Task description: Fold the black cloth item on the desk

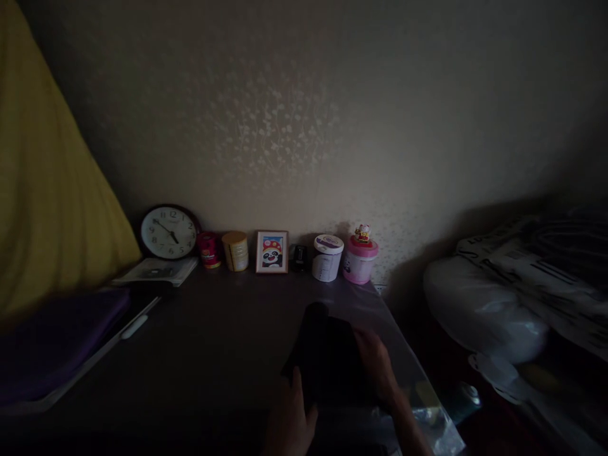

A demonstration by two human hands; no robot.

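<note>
A black cloth [327, 361], too dark to show its exact kind, lies bunched over the right part of the dark table. My left hand [292, 411] is at its near left edge, thumb and one finger showing against the black and the other fingers hidden. At the right edge of the cloth, my right hand [375, 361] has its fingers closed on the fabric; the fingertips are lost in shadow.
Along the wall stand a clock [169, 232], a red tin [208, 250], a yellow-lidded jar [236, 252], a framed panda picture [272, 252], a white tub [327, 258] and a pink tub [360, 263] with a cat figurine [363, 234]. A purple pad [61, 342] lies left; bags [479, 310] stand beyond the table's right edge.
</note>
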